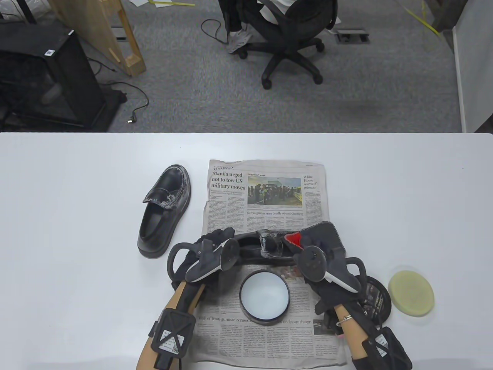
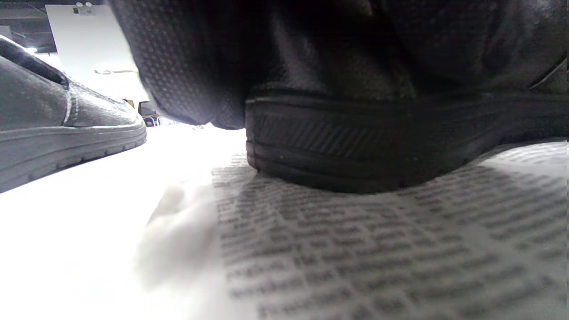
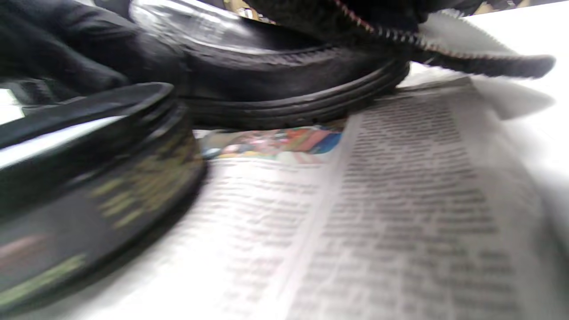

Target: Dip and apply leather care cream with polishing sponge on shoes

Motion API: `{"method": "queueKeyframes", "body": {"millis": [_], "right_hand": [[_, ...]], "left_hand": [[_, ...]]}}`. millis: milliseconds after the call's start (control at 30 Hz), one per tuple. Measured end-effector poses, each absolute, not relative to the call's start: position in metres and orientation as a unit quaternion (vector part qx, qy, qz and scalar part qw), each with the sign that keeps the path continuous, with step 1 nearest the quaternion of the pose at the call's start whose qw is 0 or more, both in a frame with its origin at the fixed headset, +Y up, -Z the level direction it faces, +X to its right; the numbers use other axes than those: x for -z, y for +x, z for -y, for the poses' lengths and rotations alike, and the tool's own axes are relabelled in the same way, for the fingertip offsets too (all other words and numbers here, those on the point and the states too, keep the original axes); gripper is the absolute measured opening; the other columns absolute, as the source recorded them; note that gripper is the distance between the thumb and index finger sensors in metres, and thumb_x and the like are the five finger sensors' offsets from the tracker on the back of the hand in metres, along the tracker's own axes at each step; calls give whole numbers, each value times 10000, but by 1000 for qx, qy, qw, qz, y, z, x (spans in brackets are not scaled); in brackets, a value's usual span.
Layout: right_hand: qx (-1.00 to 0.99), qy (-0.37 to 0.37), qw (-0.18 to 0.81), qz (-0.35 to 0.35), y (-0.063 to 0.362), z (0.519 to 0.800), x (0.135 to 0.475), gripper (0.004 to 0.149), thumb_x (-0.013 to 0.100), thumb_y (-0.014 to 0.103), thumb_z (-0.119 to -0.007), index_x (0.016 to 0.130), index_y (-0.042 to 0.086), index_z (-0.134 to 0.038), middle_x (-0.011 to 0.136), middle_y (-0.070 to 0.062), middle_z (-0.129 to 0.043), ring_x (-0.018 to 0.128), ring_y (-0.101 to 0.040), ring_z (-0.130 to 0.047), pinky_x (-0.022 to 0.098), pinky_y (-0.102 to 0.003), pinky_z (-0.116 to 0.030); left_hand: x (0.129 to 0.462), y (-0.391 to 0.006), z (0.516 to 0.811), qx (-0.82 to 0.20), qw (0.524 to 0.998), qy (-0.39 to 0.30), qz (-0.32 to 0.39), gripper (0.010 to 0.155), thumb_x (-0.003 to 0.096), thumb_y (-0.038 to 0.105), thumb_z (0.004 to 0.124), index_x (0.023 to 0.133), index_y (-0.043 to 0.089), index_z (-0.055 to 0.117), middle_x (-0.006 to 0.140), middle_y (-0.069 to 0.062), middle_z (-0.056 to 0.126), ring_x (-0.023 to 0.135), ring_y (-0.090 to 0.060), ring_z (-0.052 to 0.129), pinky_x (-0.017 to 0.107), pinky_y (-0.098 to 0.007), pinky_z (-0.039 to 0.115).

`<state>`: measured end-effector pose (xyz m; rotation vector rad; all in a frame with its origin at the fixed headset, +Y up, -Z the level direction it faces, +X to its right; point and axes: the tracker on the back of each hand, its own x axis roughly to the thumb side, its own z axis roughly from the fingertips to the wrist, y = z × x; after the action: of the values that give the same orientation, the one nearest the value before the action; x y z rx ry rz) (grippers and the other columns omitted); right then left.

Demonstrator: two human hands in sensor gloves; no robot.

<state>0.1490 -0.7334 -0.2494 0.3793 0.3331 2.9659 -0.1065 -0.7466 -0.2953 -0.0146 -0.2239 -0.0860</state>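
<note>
Around your work area: counter, newspaper, office floor clutter.

Your white counter (image 1: 77, 239) carries a spread newspaper (image 1: 265, 208), headline side up, its far edge well short of the counter's far edge. Beyond the counter you have grey carpet (image 1: 200, 92). A black office chair (image 1: 287, 42) stands at the far middle; a person's foot in a pale shoe (image 1: 238, 40) rests beside its base. At your far left sits a black cabinet (image 1: 46, 73), with a light wooden frame (image 1: 115, 34) just right of it. A black cable (image 1: 133, 104) trails over the carpet, its plug lying loose. A white panel (image 1: 472, 65) stands at your far right. A floor socket plate (image 1: 352, 36) lies near the chair.
</note>
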Motion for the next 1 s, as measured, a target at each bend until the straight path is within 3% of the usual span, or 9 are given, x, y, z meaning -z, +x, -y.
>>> {"method": "queueKeyframes", "body": {"millis": [167, 367, 567, 700, 867, 1000], "right_hand": [[-966, 209, 118, -98, 112, 724, 237, 655, 657, 417, -335, 1184, 29, -298, 1181, -317, -341, 1017, -601, -480, 724, -631, -512], [-944, 231, 195, -130, 79, 724, 265, 632, 656, 438, -327, 1202, 128, -259, 1227, -215, -184, 1083, -554, -207, 725, -677, -307], [-942, 143, 238, -186, 102, 745, 301, 645, 652, 448, -287, 1196, 130, -154, 1211, -207, -82, 1066, -511, -77, 698, -630, -149], [-962, 87, 174, -192, 136, 752, 302, 643, 653, 440, -280, 1189, 117, -133, 1198, -191, -51, 1053, -484, -31, 687, -610, -119], [-968, 96, 125, -195, 157, 753, 281, 631, 653, 430, -275, 1164, 120, -71, 1156, -175, 28, 1020, -488, 12, 675, -638, -147], [-960, 140, 124, -206, 149, 754, 259, 640, 656, 417, -260, 1138, 86, -1, 1120, -202, 89, 979, -521, 57, 666, -652, -143]], "left_hand": [[296, -106, 747, 38, 993, -10, 116, 820, 339, 639, 797, 1069, 294, 653, 1038, -53, 864, 888, -292, 922, 624, -411, 858], [296, -106, 748, 30, 992, -13, 120, 821, 340, 631, 804, 1074, 299, 643, 1051, -50, 852, 905, -291, 909, 636, -417, 849], [296, -107, 748, 35, 992, -10, 120, 819, 347, 637, 795, 1077, 299, 642, 1046, -57, 858, 897, -292, 916, 627, -419, 852], [296, -107, 748, 32, 992, -11, 118, 816, 351, 638, 794, 1077, 296, 643, 1042, -57, 861, 890, -294, 920, 621, -418, 855], [295, -107, 748, 33, 993, -12, 116, 816, 351, 637, 792, 1076, 292, 646, 1041, -58, 861, 888, -293, 920, 619, -418, 856], [296, -107, 748, 34, 992, -15, 119, 812, 349, 634, 793, 1074, 300, 644, 1048, -52, 855, 899, -291, 915, 631, -415, 852]]}}
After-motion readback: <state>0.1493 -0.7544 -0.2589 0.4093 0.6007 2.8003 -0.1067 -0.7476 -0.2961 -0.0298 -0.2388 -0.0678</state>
